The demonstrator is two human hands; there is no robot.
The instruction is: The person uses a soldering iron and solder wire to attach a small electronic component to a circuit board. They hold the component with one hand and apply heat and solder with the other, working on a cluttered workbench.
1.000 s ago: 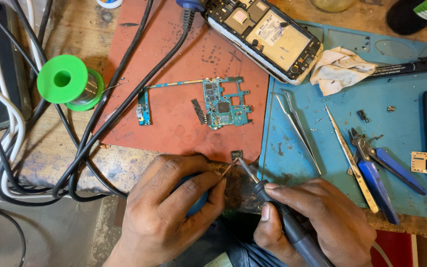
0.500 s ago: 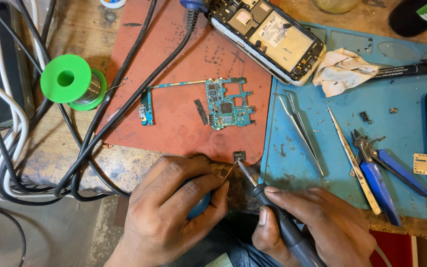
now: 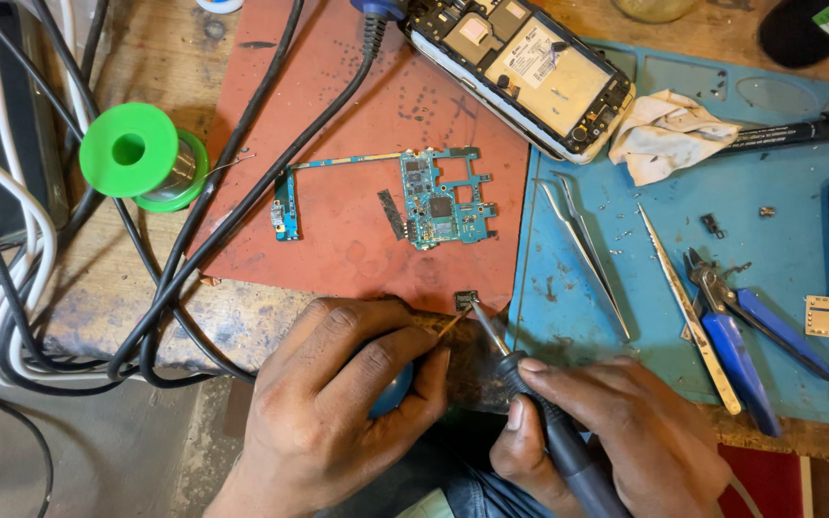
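The red mat [image 3: 357, 144] is lying on the worktop [image 3: 127, 307], serving as landmark. At its near edge the left hand [image 3: 338, 412] is pinching a thin solder wire [image 3: 451, 324], grip clenched. Just right of it, the right hand [image 3: 616, 432] is grasping a soldering iron [image 3: 530, 403], tip touching a small chip [image 3: 465, 300] at the mat's near right corner. Bracing both hands and feeding the wire sparingly would probably be keeping the joint clean.
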